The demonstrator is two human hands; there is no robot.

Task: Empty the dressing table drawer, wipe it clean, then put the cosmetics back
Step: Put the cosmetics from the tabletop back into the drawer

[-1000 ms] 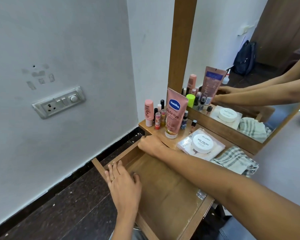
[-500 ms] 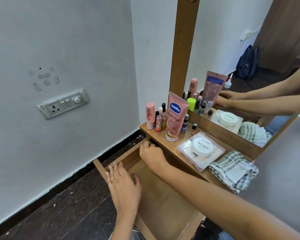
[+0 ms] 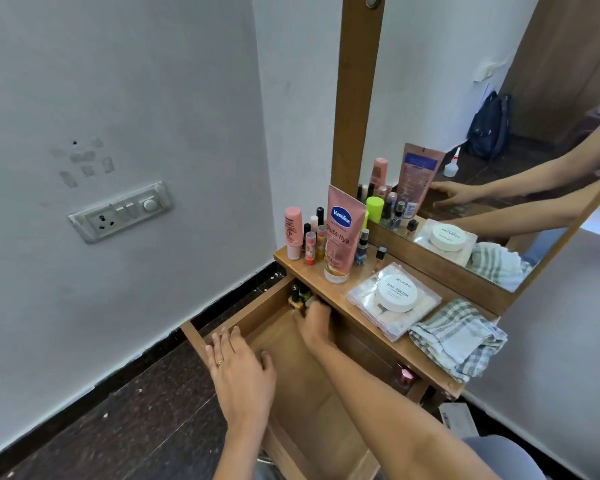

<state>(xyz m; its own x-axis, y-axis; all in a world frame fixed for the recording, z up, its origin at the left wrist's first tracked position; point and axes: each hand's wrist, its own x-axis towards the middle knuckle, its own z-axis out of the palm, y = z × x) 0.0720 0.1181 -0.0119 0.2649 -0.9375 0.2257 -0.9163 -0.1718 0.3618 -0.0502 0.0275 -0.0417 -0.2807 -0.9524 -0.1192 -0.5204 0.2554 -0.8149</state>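
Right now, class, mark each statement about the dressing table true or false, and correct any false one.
1. The drawer stands open. True.
2. The Vaseline tube lies inside the drawer. False: it stands upright on the table top.
3. The left hand rests on the drawer's rim. True.
4. The right hand holds the checked cloth. False: the cloth lies on the table top, and the right hand reaches the small bottles at the drawer's back corner.
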